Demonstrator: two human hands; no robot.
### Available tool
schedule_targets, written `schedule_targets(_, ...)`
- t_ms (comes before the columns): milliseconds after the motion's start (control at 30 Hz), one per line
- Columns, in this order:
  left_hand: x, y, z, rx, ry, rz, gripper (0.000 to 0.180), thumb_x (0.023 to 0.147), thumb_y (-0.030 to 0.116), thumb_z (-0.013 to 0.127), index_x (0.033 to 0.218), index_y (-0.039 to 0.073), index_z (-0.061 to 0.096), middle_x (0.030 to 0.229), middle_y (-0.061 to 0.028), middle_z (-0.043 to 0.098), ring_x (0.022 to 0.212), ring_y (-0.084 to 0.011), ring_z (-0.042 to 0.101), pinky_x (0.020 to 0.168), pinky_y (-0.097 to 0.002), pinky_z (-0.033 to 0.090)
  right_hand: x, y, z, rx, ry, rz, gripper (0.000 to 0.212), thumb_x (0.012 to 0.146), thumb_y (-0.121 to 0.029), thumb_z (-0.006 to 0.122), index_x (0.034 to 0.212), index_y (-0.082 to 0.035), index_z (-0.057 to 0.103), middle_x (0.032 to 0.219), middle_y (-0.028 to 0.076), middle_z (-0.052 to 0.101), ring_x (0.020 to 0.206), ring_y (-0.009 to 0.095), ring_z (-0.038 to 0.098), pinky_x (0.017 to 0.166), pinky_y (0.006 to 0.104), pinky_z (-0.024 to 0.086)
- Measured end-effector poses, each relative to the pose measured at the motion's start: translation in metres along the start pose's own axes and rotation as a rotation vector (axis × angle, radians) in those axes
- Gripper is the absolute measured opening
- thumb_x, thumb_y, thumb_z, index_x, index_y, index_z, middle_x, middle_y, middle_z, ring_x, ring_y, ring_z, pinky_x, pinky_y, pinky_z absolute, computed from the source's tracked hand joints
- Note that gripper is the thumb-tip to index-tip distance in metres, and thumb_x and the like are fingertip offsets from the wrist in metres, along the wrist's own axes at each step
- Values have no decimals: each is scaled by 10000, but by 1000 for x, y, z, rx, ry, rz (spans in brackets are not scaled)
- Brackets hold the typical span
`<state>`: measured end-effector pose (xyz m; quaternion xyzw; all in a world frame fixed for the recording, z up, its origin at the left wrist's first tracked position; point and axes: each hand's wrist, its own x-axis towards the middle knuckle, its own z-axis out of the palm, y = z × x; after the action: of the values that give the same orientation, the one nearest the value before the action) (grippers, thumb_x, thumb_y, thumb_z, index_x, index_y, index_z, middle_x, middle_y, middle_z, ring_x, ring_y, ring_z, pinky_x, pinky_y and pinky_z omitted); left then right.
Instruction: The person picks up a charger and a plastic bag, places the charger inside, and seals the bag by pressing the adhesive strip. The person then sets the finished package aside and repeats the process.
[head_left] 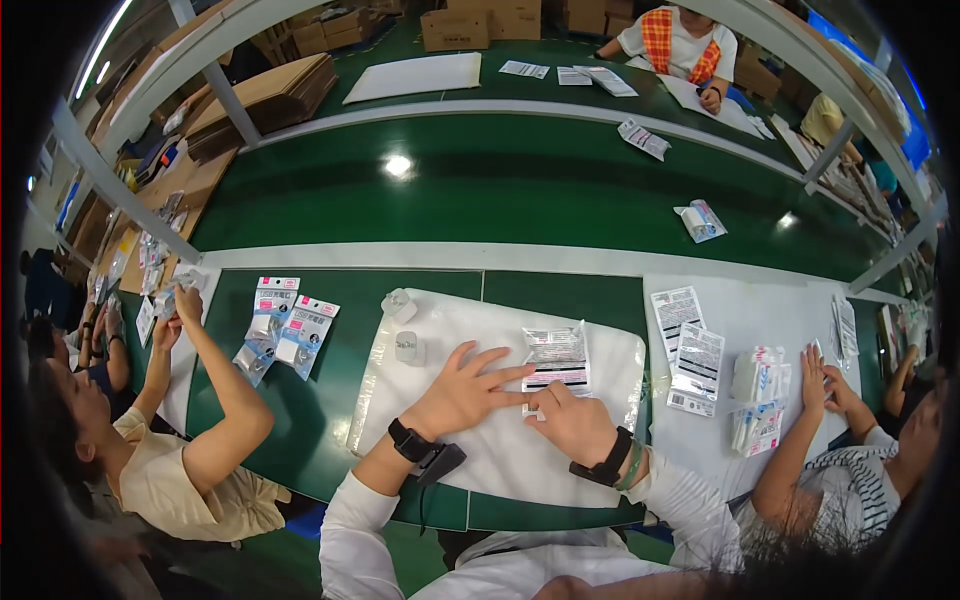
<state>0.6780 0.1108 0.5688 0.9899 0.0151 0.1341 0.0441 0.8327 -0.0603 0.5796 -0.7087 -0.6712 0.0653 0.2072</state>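
A flat plastic packet [556,345] with a printed card lies on the white padded mat [480,470] before me. My left hand [468,392] is open, its fingers spread, and the fingertips rest on the packet's lower left side. At the packet's lower edge my right hand [578,425] is closed, fingers bent and pinched against the packet; the exact grip is partly hidden. Two small whitish, clear-wrapped pieces, one upper [398,305] and one lower [409,347], stand at the mat's upper left. Both my wrists carry black bands.
Blister-like packets [300,335] lie left of the mat. To the right are printed packets [697,360] and a pile of white packets [760,400]. People work at both sides and across. A green belt [450,190] runs beyond a pale rail, carrying a packet [700,221].
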Motion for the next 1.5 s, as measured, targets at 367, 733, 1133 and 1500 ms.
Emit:
schedule_targets(367, 5, 6, 1, 16, -17, -8, 441, 858, 185, 582, 1189, 467, 659, 1458, 153, 469, 1378, -185, 389, 1154, -564, 244, -9, 23, -5, 296, 8, 22, 197, 897, -237, 673, 949, -76, 572, 904, 57, 586, 660, 264, 637, 556, 404, 510)
schedule_targets(733, -2, -2, 8, -65, -24, -34, 652, 817, 65, 606, 1277, 526, 582, 1476, 157, 454, 1389, -196, 378, 1134, -589, 243, -89, 116, -83, 1809, 360, 475, 49, 1008, -176, 537, 1010, -132, 516, 832, -28, 478, 534, 21, 248, 464, 187, 236)
schedule_targets(1133, 5, 3, 31, -219, 159, 35, 385, 936, 159, 520, 1297, 250, 617, 1388, 69, 566, 1363, -272, 400, 1146, -610, 207, -11, 85, -55, 278, -197, 56, 201, 898, -154, 633, 1090, -100, 657, 735, 27, 527, 573, 134, 442, 537, 278, 373)
schedule_targets(1500, 4, -5, 35, -416, 156, 20, 331, 880, 215, 605, 1203, 203, 673, 1364, 20, 585, 1351, -321, 377, 1167, -559, 190, 0, 84, -63, 146, -313, 102, 297, 877, -256, 657, 1135, -109, 664, 800, 84, 589, 667, 217, 521, 613, 334, 421)
